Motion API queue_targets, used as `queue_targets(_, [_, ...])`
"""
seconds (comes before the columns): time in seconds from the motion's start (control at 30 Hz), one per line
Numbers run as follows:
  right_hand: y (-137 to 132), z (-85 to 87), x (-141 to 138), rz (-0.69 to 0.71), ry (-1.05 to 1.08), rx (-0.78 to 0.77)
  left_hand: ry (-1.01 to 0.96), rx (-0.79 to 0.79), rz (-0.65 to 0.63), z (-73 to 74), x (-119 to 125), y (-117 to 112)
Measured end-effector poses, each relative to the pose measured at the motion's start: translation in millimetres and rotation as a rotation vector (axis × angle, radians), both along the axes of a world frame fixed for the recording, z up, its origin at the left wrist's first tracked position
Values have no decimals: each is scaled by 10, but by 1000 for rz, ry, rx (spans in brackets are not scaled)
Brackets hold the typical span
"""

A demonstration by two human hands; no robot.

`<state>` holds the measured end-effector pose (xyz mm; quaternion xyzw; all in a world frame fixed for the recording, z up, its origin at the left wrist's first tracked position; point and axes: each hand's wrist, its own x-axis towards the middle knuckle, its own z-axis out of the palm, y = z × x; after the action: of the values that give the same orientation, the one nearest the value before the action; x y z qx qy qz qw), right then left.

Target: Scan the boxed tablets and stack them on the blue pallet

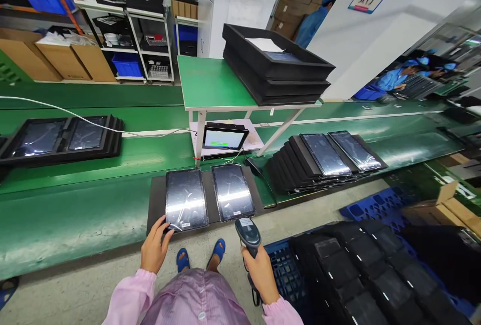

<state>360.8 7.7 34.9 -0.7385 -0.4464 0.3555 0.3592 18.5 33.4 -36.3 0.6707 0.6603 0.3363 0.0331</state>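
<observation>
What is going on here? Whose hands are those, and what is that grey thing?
The camera sits on a person's head and looks down, so you see their own two hands. The left hand touches the near corner of a dark tray lying on a long green belt. The tray carries two shiny screens. The right hand grips a grey scanner, pointed toward the screens. A small lit monitor stands behind, under a green table bearing stacked black trays.
</observation>
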Motion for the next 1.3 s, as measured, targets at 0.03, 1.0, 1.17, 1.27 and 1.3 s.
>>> queue_targets(0.03, [2, -8, 5, 6, 14, -11, -5, -3, 2, 4, 2, -2])
queue_targets(1.0, [-32, -100, 24, 48, -18, -83, -56, 18, -20, 115, 10, -4])
queue_targets(1.17, [-50, -64, 10, 62, -26, -111, -82, 13, 26, 142, 22, 1])
queue_targets(1.27, [-55, -69, -2, 58, -2, -121, -129, 19, 42, 164, 35, 11])
queue_targets(1.3, [-56, -75, -4, 55, 2, -125, -151, 19, 43, 174, 40, 16])
